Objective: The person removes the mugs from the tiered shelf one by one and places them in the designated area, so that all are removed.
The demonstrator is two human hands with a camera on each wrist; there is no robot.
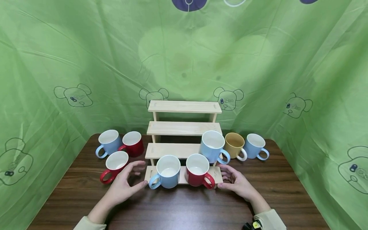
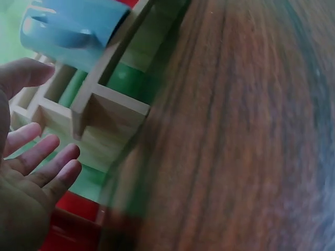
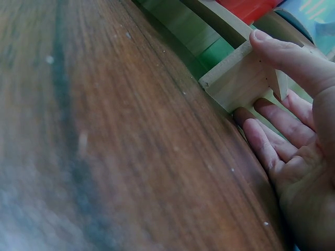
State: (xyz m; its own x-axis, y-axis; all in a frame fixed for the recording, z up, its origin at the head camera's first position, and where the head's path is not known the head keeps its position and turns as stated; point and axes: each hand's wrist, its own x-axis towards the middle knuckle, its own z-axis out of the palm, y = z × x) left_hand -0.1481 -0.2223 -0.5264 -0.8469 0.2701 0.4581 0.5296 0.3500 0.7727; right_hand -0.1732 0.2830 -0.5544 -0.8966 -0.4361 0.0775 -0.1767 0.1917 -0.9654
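Note:
A four-tier wooden display rack stands between my hands. On its lowest tier sit a light blue mug at left and a red mug at right; another light blue mug stands at the right end of the tier above. My left hand is beside the rack's left end, its fingers spread loosely and holding nothing; the left wrist view shows them apart from the side panel. My right hand rests at the right end, thumb at the front corner, extended fingers along the side panel.
On the dark wood table, a blue mug, a red mug and another red mug stand left of the rack. A yellow mug and a blue mug stand right. Green cloth hangs behind.

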